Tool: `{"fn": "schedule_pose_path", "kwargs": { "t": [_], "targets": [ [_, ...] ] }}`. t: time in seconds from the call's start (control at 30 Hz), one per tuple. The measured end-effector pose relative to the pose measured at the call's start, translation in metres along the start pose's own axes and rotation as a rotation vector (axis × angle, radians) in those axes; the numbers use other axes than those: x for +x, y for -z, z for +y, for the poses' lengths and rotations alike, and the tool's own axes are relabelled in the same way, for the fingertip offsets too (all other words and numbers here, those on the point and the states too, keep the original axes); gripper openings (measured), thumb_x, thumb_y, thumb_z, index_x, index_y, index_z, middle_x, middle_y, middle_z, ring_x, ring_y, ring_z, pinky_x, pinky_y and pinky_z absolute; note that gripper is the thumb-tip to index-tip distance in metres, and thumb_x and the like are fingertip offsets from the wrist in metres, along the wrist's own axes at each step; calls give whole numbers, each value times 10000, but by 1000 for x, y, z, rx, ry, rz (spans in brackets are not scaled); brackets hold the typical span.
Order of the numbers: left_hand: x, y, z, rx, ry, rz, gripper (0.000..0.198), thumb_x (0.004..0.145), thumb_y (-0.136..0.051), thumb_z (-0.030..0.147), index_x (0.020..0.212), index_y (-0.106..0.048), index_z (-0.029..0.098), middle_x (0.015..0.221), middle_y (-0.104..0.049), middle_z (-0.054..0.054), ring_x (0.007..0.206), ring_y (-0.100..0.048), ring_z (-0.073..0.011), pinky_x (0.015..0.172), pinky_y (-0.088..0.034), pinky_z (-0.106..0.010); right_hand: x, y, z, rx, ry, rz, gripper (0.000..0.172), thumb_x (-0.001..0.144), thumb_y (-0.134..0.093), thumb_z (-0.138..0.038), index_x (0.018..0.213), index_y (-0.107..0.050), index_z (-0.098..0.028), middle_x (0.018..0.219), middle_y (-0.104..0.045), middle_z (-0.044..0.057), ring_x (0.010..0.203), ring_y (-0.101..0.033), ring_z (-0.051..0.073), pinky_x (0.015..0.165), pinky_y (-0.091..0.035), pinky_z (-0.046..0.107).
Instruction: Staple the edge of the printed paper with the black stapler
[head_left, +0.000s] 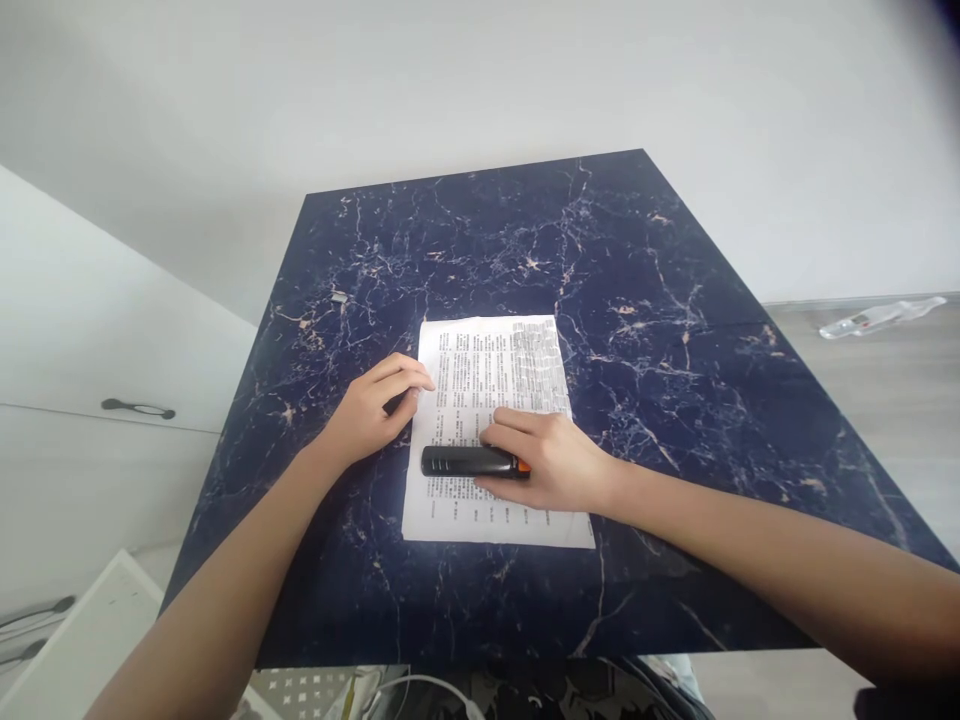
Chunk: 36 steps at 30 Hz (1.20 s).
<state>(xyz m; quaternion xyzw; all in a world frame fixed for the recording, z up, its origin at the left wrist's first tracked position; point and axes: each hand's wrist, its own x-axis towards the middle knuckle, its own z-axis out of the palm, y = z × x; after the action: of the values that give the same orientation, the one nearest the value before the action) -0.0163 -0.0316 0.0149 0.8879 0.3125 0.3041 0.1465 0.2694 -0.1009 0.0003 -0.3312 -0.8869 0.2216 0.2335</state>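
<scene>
Printed paper sheets (487, 350) lie on the dark blue marbled table, their text running sideways. My right hand (551, 460) rests over the sheets, its fingers closed round a black stapler (465, 461) with a bit of orange near my fingers. The stapler lies crosswise over the lower half of the sheets, its free end pointing left. My left hand (382, 400) is at the sheets' left edge, fingers bent, with fingertips over the margin and thumb by the edge. A small dark gap shows between thumb and forefinger.
The marbled table (480, 240) reaches toward a white wall. A tiny pale scrap (340, 297) lies at its left. White drawers with a dark handle (139, 408) stand left. A clear plastic wrapper (881, 317) is on the floor at right. A white cable (435, 682) shows below the front edge.
</scene>
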Motion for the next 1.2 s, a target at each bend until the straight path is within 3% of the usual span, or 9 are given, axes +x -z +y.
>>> {"fn": "schedule_pose_path", "kwargs": {
  "t": [0.17,0.37,0.9,1.2],
  "targets": [
    [0,-1,0,-5,3,3,224,968,-586,39,1060,-689,216,1069,-690,-48,1004,-673,-174,901,-559,-348,2,1,0,-12,3,-23,316,1015,-597,-459,955,-646,-153,835,-569,16,614,-459,105,491,-328,259],
    [-2,0,-1,21,15,25,272,945,-544,1,1018,-698,214,1021,-662,-42,858,-638,-144,726,-521,-300,1,-1,0,-9,-12,-47,324,1016,-591,-467,974,-648,-151,834,-561,12,625,-465,111,493,-338,267],
    [-5,0,-2,5,38,28,391,815,-520,-60,1012,-702,224,1028,-662,-40,841,-621,-154,651,-480,-298,1,0,0,7,-28,-67,310,1008,-588,-467,970,-644,-164,836,-566,14,640,-474,120,504,-344,275],
    [-4,2,-1,-24,49,35,304,921,-521,-10,994,-701,224,1003,-663,-43,863,-636,-162,689,-503,-311,2,0,0,10,-20,-63,306,1010,-589,-455,963,-640,-157,828,-563,9,629,-474,114,493,-335,267]
  ]
}}
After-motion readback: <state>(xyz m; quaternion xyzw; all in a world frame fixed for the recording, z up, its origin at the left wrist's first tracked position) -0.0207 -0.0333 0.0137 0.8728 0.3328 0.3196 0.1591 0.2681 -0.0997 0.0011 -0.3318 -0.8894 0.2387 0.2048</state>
